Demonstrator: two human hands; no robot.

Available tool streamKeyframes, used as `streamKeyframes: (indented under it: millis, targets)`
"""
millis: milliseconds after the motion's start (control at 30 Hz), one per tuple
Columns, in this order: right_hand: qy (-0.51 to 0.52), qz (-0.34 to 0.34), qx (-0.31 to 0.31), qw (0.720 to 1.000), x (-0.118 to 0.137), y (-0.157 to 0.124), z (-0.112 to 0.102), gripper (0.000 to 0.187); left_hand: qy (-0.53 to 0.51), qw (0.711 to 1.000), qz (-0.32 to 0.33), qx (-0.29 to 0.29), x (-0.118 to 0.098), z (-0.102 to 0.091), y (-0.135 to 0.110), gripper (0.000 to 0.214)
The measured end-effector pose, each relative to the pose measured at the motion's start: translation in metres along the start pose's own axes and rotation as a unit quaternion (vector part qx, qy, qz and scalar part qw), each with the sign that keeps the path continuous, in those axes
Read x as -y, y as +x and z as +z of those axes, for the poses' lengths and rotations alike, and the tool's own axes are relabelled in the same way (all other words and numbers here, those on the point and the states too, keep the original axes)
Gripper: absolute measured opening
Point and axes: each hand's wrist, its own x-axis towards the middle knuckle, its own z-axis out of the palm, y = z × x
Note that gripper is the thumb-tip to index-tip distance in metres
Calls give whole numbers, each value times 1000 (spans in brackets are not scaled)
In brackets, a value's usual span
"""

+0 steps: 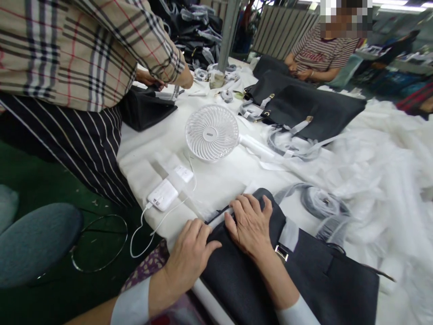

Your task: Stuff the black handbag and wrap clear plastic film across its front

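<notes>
A black handbag (304, 280) lies on the white table (216, 185) right in front of me, with a wrapped strap and a metal buckle (281, 253) on top. My left hand (189, 253) rests on the bag's near left edge, fingers curled onto the leather. My right hand (250, 223) lies on the bag's top left corner, fingers bent down over a white strip at its edge. Neither hand lifts anything.
A small white fan (212, 132) and a white power bank (163, 195) with its cable lie on the table. More black bags (314, 113) and white wrapping (389, 180) lie to the right. One person in a plaid shirt (84, 49) stands left; another sits across the table.
</notes>
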Motion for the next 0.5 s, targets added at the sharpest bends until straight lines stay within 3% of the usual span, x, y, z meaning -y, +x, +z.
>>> streamKeyframes:
  millis: [300,433,500]
  targets:
    - [65,1,24,998,0,0,7,23,-85,996,-3,-8,13,17,4,4]
    - [69,2,39,997,-2,-2,8,30,-33,998,44,8,16,21,4,38]
    - [70,6,41,997,-2,-2,10,33,-1,998,67,21,18,23,4,45]
